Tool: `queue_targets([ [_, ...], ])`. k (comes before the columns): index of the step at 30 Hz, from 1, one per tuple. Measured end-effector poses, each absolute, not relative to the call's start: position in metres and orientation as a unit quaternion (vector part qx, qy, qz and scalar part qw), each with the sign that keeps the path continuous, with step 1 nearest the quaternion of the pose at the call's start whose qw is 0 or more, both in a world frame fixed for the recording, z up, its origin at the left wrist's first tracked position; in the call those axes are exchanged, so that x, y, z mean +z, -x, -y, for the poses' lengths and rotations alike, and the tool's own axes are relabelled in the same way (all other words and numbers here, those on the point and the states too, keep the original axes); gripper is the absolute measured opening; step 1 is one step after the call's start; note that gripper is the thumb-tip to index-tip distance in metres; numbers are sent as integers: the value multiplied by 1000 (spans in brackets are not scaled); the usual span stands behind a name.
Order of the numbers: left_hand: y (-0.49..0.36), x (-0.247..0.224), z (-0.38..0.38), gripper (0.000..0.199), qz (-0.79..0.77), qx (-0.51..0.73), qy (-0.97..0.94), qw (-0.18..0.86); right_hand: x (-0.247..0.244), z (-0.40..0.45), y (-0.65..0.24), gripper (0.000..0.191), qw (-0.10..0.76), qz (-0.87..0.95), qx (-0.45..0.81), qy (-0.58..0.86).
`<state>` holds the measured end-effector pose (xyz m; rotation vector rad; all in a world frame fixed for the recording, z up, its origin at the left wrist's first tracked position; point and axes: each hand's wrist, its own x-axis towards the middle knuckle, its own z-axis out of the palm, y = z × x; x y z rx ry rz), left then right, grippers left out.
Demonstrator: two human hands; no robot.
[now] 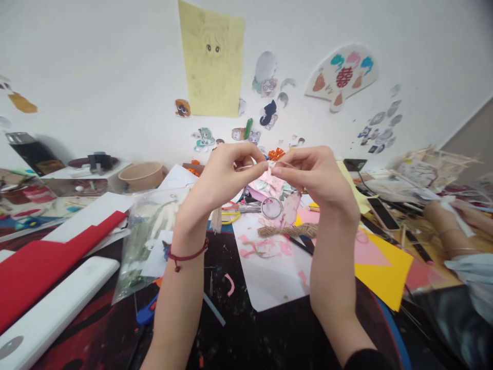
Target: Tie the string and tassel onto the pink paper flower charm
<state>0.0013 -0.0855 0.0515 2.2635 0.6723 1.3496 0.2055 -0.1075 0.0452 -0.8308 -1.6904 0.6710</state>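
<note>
Grips (227,172) (316,173) on string (245,166), high above tabletop (250,334)

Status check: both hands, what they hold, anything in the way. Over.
Left hand and right hand close together, pinching a thin strand. Pink speckled piece just below; attachment unclear. Twine bundle and pink scraps lower down, clear of hands.

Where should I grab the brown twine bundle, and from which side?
Probably pinch the twine bundle across its left end, from above and left: it lies long and crosswise over the white sheet, its right end near the right forearm in view.
</note>
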Motion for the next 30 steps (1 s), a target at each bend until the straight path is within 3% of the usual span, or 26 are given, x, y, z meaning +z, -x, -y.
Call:
queue_targets([
  [20,-5,48,81,21,-254,473,-825,175,46,110,-197,15,547,710,216,388],
  [27,-6,47,83,17,-274,485,-815,156,44,111,-196,22,532,712,178,421],
  [30,-7,46,81,16,-278,489,-811,158,43,108,-198,23,527,731,89,424],
])
